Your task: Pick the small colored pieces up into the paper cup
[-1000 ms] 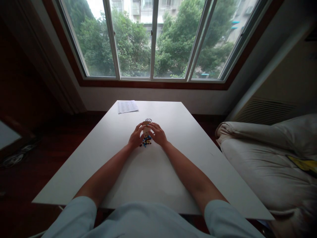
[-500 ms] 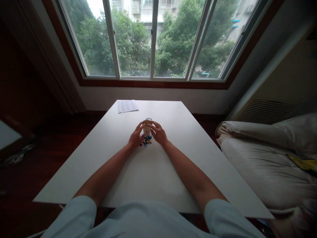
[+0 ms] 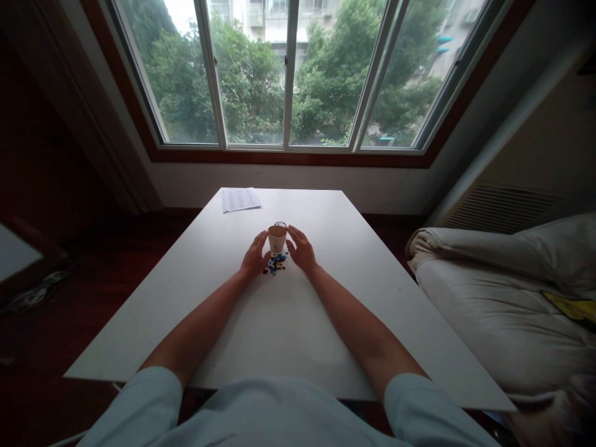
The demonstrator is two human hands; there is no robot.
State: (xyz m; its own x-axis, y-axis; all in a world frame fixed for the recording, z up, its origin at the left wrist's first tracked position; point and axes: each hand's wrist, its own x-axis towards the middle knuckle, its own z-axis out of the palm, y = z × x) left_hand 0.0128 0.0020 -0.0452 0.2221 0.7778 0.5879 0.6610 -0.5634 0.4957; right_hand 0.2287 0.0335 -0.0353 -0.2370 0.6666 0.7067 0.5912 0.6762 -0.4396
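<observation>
A paper cup (image 3: 277, 242) stands upright on the white table, its brown inside showing at the top. My left hand (image 3: 256, 254) is at the cup's left side with its fingers stretched out and the thumb apart. On the right side, my right hand (image 3: 301, 249) is open too, fingertips close to the cup's rim. Whether any fingertip still touches the cup is too small to tell. Just in front of the cup lies a pile of small beads or blocks (image 3: 276, 266) in blue, black and yellow. Behind the rim a thin dark loop (image 3: 280, 224) shows in part.
Printed papers (image 3: 241, 200) lie at the far left corner of the white table (image 3: 288, 335). Beyond it is a window (image 3: 286, 81) above a wall. To the right is a sofa or bed with a pale cover (image 3: 493, 298). Cables (image 3: 35, 290) lie on the dark floor at left.
My fingers have come off the cup's front and rim and moved apart to either side. The cup stays in place, and its opening now shows fully.
</observation>
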